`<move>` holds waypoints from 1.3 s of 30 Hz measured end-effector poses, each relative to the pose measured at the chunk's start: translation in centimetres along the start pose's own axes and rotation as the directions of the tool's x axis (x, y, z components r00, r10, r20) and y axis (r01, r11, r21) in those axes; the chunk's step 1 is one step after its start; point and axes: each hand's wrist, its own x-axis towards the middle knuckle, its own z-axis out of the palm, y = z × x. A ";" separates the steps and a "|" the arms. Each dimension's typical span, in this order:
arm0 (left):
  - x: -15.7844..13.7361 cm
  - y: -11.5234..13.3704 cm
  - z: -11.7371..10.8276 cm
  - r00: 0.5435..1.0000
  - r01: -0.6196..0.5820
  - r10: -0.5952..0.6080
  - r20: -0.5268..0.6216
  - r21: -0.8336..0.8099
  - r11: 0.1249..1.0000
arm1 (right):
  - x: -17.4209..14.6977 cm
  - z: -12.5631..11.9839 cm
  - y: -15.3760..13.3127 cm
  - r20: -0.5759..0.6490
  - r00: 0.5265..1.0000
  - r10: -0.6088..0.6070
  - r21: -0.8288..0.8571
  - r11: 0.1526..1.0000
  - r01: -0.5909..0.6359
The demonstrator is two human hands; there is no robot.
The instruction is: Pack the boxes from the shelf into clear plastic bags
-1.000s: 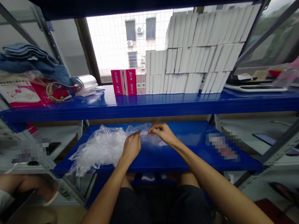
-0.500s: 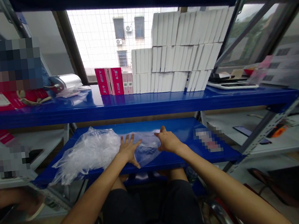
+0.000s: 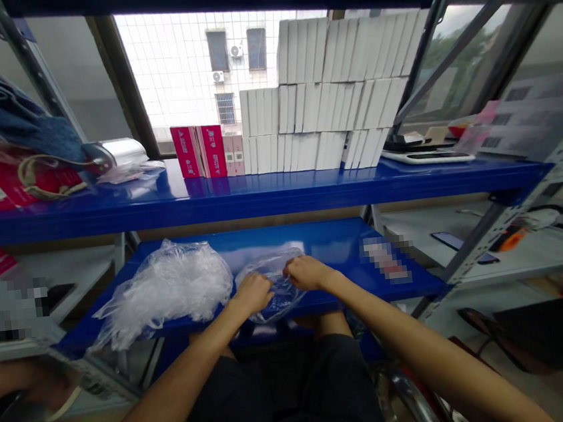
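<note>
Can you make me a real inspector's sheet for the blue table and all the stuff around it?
Surface: blue table, shiny.
Thing in hand: clear plastic piece, spread around both hands.
Clutter: heap of clear plastic on the left; a pixelated item on the right, unreadable.
Hands: left hand and right hand both curled at the plastic piece; their exact grip is hidden.
Cables: none certain; a beige cord-like loop lies on the upper shelf.
Surroundings: white boxes stacked three rows high, red boxes, window behind.
</note>
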 end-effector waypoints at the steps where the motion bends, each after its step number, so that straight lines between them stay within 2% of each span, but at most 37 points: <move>1: -0.3 -0.4 0.0 1.000 -0.007 0.008 0.010 -0.010 1.000 | 0.1 0.2 0.5 0.032 0.999 0.018 -0.009 1.000 -0.018; 7: -0.5 -2.0 -1.9 0.975 -0.070 0.117 0.190 -0.239 0.968 | 0.3 1.4 2.6 0.080 0.993 0.092 -0.048 0.995 -0.088; 9: -0.3 -2.2 -2.1 0.968 -0.071 0.128 0.214 -0.253 0.965 | 0.4 2.0 2.6 0.083 0.993 0.088 -0.042 0.995 -0.085; 13: 0.0 -2.4 -1.4 0.960 -0.158 0.181 0.214 -0.124 0.980 | 1.0 3.0 2.4 0.201 0.976 0.090 -0.017 0.996 -0.088; 18: 0.3 -2.3 -1.1 0.945 -0.254 0.240 0.220 0.039 0.966 | 1.6 2.4 3.1 0.435 0.896 0.092 -0.096 0.994 -0.056; 22: 0.4 -3.2 -1.4 0.927 -0.374 0.357 0.117 0.194 0.907 | 1.3 1.6 4.2 0.466 0.880 0.090 -0.106 0.993 -0.045; 26: 0.4 -5.0 -1.1 0.925 -0.379 0.376 0.048 0.167 0.910 | 0.8 1.1 5.0 0.434 0.890 0.140 -0.105 0.989 -0.105; 29: 0.3 -5.3 -0.8 0.949 -0.309 0.310 -0.056 0.038 0.950 | 0.7 0.5 5.2 0.433 0.896 0.102 -0.072 0.994 -0.078; 32: -0.2 -4.6 -1.5 0.936 -0.226 0.201 -0.289 -0.054 0.973 | 0.7 -0.7 4.6 0.306 0.952 0.007 -0.048 0.999 0.008; 34: -0.9 -4.7 -2.8 0.909 -0.042 0.013 -0.416 -0.061 0.997 | 0.7 -1.6 3.6 0.138 0.989 -0.048 -0.053 0.997 0.056; 36: -2.0 -5.7 -4.4 0.857 0.241 -0.238 -0.456 -0.053 0.969 | 0.7 -2.5 2.1 -0.008 0.995 -0.102 -0.055 0.993 0.102; 38: -3.6 -7.7 -5.8 0.811 0.467 -0.435 -0.391 -0.015 0.884 | 0.8 -3.1 0.2 -0.079 0.984 -0.162 -0.042 0.986 0.159; 39: -4.5 -8.8 -6.3 0.802 0.532 -0.497 -0.332 0.017 0.847 | 0.9 -3.3 -0.8 -0.091 0.977 -0.193 -0.031 0.981 0.191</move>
